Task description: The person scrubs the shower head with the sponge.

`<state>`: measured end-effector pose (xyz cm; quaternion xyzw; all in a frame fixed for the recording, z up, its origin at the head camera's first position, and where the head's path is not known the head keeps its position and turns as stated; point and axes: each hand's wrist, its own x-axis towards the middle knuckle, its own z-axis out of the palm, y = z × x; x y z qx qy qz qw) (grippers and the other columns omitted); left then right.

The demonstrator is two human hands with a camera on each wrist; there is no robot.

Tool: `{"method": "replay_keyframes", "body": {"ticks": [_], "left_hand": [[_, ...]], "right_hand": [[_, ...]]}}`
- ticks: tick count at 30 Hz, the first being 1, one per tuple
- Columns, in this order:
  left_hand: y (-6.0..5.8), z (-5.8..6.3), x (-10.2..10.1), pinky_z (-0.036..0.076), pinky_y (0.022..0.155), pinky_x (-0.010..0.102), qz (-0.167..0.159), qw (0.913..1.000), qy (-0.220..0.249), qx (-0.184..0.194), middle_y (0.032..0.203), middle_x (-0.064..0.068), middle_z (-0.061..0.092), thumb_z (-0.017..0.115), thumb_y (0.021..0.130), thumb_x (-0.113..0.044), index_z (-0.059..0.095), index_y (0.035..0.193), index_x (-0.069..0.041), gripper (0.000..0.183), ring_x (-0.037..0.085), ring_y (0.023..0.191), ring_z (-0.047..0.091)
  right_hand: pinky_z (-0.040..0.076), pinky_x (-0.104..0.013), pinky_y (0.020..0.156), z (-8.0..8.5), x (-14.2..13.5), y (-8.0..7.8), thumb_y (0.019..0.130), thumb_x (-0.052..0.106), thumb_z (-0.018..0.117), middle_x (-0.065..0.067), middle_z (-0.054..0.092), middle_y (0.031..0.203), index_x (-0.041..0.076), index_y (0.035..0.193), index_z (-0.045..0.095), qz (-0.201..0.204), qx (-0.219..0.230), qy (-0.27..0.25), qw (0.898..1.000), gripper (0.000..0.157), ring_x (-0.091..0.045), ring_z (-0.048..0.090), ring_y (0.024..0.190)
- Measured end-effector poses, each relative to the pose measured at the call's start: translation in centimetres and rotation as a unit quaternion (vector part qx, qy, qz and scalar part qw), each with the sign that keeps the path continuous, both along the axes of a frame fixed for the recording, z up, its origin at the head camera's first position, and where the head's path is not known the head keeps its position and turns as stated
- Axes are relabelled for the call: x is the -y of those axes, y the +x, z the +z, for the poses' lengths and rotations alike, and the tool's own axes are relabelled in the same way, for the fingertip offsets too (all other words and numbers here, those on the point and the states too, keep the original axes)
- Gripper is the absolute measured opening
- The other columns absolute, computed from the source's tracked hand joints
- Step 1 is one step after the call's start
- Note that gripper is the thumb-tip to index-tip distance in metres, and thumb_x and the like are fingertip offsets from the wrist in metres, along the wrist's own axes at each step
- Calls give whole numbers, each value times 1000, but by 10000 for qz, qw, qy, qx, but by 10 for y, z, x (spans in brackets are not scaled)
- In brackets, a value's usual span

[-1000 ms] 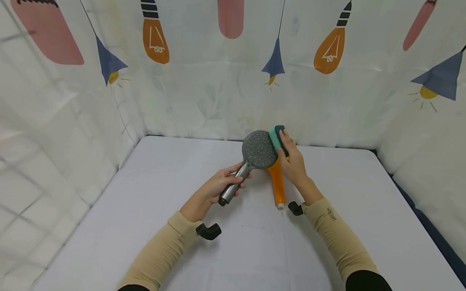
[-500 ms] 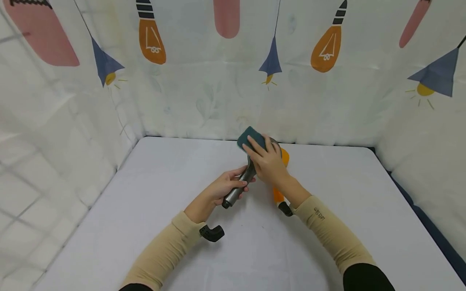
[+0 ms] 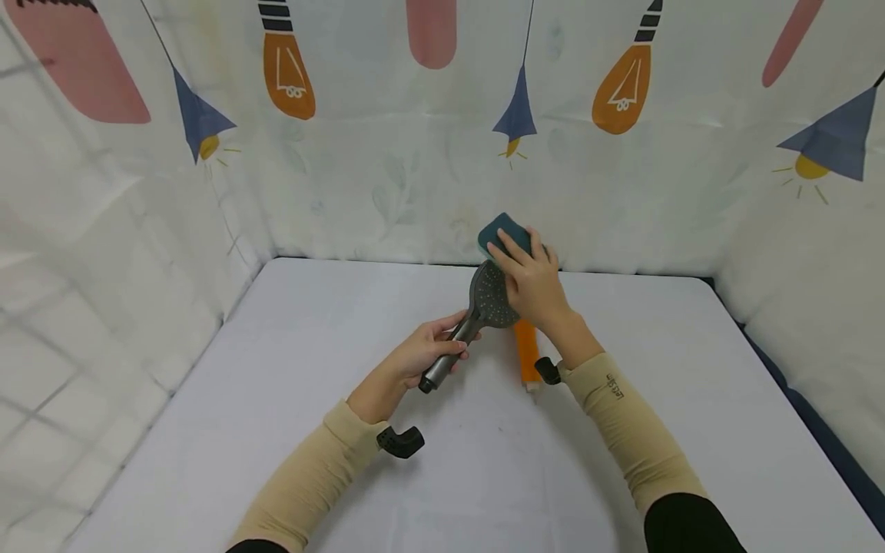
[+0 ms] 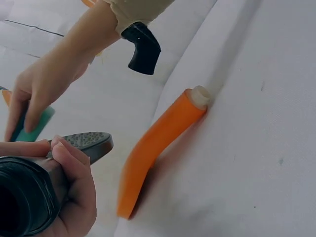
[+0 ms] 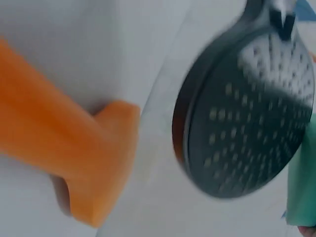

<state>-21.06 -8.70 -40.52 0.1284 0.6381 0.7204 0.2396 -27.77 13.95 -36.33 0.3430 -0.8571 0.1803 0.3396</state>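
Observation:
My left hand point(image 3: 415, 355) grips a grey shower head point(image 3: 492, 298) by its handle, holding it above the table with the round nozzle face partly visible. At the top of that face, my right hand point(image 3: 538, 286) holds a sponge point(image 3: 503, 233) between thumb and fingers. The sponge has a dark green side and a lighter teal side point(image 5: 302, 177), which is at the nozzle face's edge in the right wrist view. Behind the grey head, an orange piece shaped like a shower head point(image 4: 153, 143) lies on the table, its pale end showing; the right hand partly hides it in the head view.
A white-covered table point(image 3: 332, 307) stretches under both arms. Its far edge meets a pale curtain point(image 3: 387, 177) printed with lamps and bulbs. Each wrist carries a small black camera mount, such as the left one point(image 3: 401, 442).
The sponge went from the shower head's right rim across its face to the left, then back up and right to its top. The left hand keeps its grip, and the shower head's angle shifts.

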Motion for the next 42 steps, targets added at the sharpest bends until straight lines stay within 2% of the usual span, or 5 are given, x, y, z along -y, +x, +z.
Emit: {"method": "replay_keyframes", "body": {"ticks": [6,15,28,34,42], "left_hand": [[2,2,1,51,62,22,-38,9999,50,-153,144,30,51,53,103,4,30,162,-12,65,13,82,59],[0,4,2,52,60,21,103,9998,185,-55,129,23,59,51,103,3,22,162,-2,66,12,79,60],[0,0,1,52,61,21,-109,9997,226,-6,148,33,45,51,103,5,28,162,-10,65,11,82,59],[-1,-2,3,52,62,22,-173,9993,339,-45,146,30,49,51,104,3,29,162,-12,64,12,83,59],[-5,-4,3,53,63,21,-173,9977,639,105,150,33,43,49,105,3,26,163,-12,64,10,83,59]], "right_hand": [[37,-72,97,-2,3,5,97,-4,63,-21,54,147,2,137,64,28,-68,-434,9990,40,-56,37,137],[41,-67,98,-16,30,32,82,-3,80,-16,53,149,8,138,65,970,-680,957,9883,59,-54,39,136],[30,-68,111,-17,-5,-1,96,-5,65,-21,47,151,-2,141,59,211,630,-1294,9894,45,-49,34,144],[24,-64,116,-21,-10,-1,100,2,63,-24,34,159,-3,150,47,288,1069,-1292,9854,53,-51,22,148],[30,-68,111,-24,-4,5,96,0,68,-25,41,154,-5,145,53,481,559,-1086,9914,51,-54,28,145]]}}
